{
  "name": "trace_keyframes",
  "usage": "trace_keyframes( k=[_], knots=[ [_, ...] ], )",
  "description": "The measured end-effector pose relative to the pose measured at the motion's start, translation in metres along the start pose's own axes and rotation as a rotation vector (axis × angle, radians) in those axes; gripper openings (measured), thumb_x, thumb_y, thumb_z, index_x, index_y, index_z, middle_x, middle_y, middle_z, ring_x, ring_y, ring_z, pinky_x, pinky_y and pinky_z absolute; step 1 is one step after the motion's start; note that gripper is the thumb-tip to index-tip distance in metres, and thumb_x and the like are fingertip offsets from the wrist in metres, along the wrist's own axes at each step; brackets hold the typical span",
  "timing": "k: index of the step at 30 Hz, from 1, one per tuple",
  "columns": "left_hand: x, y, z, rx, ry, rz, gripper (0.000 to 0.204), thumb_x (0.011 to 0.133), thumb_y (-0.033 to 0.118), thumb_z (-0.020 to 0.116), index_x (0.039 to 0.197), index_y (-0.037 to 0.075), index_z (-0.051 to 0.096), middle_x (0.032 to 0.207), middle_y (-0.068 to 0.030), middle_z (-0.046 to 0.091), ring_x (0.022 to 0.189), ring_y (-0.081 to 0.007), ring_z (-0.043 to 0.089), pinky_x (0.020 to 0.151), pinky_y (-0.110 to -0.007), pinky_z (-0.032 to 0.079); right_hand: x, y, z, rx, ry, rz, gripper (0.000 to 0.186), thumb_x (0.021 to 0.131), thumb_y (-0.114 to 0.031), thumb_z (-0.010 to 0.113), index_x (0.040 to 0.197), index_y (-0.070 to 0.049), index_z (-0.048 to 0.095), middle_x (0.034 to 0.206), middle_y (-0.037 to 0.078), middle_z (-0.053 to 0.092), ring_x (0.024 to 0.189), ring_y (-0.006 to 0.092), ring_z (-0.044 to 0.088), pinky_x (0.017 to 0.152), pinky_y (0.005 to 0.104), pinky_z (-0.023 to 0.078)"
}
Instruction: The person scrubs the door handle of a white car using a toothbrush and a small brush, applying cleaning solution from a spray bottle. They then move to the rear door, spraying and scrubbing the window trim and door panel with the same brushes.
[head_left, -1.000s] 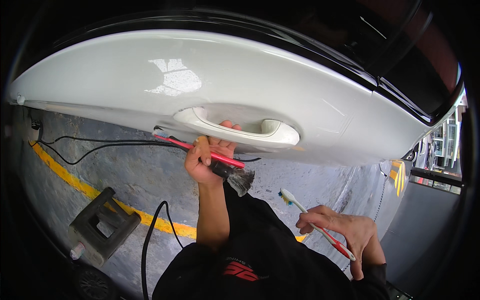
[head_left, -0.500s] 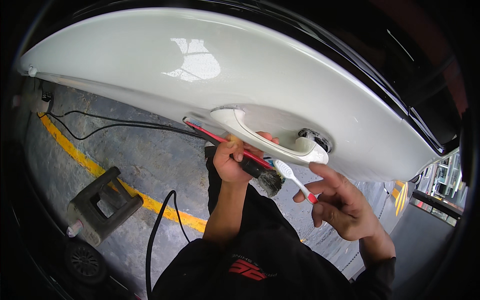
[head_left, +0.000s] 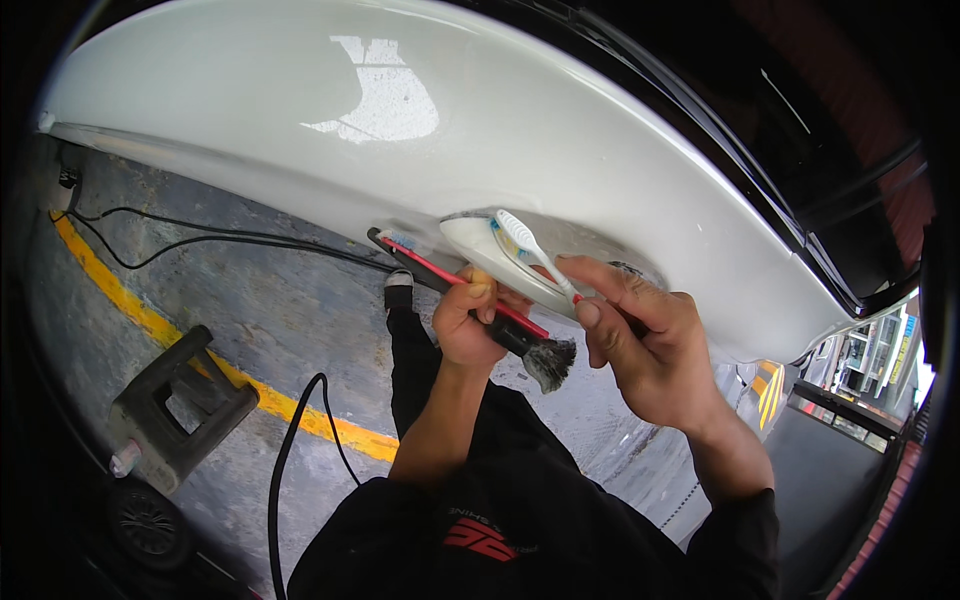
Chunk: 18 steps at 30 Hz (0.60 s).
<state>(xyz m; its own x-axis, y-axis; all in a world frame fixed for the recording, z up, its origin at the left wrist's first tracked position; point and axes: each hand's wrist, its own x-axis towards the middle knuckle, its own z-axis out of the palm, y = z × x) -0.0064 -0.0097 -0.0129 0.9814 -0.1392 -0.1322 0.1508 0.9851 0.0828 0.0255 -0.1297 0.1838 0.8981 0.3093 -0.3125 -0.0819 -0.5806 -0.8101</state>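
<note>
Just ahead of both hands, head view: we've got the white door handle (head_left: 500, 268) on the white car door (head_left: 560, 130). Right hand (head_left: 655, 350) pinches a white-and-red toothbrush (head_left: 537, 252) between thumb and fingers; its head sits over the handle's inner side, ahead and left of that hand, back up, yellow and blue bristles showing at the edge. Can't tell if they press on anything. Left hand (head_left: 468, 325) is closed round two tools: a red toothbrush (head_left: 440, 268) and a black brush (head_left: 515, 337) with a grey tuft. Can't tell if its fingers also touch the handle.

Step in hand looks like scrubbing the handle's inner face. We'd hold the pinch light, go short strokes along the curve, work bristle tips into the seam at the door, keep knuckles and hard plastic off the paint. Spare tools: we'd angle them away from the panel.

Looks: handle is a smooth curved bar, glossy, near the door's colour, dark line at its base beyond the left hand. Dark patch past the right fingertips, mostly hidden.
</note>
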Motion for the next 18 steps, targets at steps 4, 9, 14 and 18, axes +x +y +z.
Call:
trace_keyframes(
  k=[4,9,14,18],
  knots=[
    [0.001,-0.002,-0.002,-0.059,-0.033,0.014,0.027,0.086,0.022,0.049,0.062,0.01,0.044,0.092,-0.024,0.06,0.084,-0.0287,0.061,0.075,-0.036,0.047,-0.006,-0.002,0.0,-0.092,-0.04,-0.034,0.031,0.095,0.0,0.06,0.126,-0.001,0.064,0.081,0.011,0.07,0.058,0.0125,0.06,0.061,0.0267,0.051],
    [0.002,-0.004,-0.023,-0.14,-0.16,-0.017,0.03,0.088,0.024,0.049,0.063,0.008,0.047,0.111,-0.036,0.064,0.098,-0.0378,0.066,0.089,-0.046,0.051,-0.016,-0.001,-0.003,-0.08,-0.024,-0.025,0.035,0.092,0.003,0.061,0.126,-0.003,0.065,0.085,0.014,0.072,0.061,0.0168,0.064,0.064,0.0272,0.052],
    [0.006,-0.007,-0.028,-0.257,-0.255,-0.022,0.029,0.088,0.023,0.048,0.063,0.008,0.047,0.113,-0.0356,0.064,0.107,-0.0402,0.065,0.102,-0.054,0.045,-0.007,-0.002,0.001,-0.159,-0.034,-0.076,0.036,0.09,0.004,0.063,0.125,-0.003,0.066,0.087,0.017,0.072,0.064,0.0201,0.068,0.065,0.0281,0.053],
    [0.005,-0.005,-0.023,-0.195,-0.232,0.001,0.029,0.089,0.021,0.046,0.064,0.007,0.048,0.116,-0.0345,0.063,0.115,-0.0425,0.062,0.107,-0.056,0.042,-0.035,0.002,-0.01,-0.157,-0.035,0.017,0.036,0.089,0.005,0.063,0.124,-0.003,0.066,0.087,0.019,0.072,0.064,0.0223,0.068,0.064,0.0289,0.054]
  ],
)
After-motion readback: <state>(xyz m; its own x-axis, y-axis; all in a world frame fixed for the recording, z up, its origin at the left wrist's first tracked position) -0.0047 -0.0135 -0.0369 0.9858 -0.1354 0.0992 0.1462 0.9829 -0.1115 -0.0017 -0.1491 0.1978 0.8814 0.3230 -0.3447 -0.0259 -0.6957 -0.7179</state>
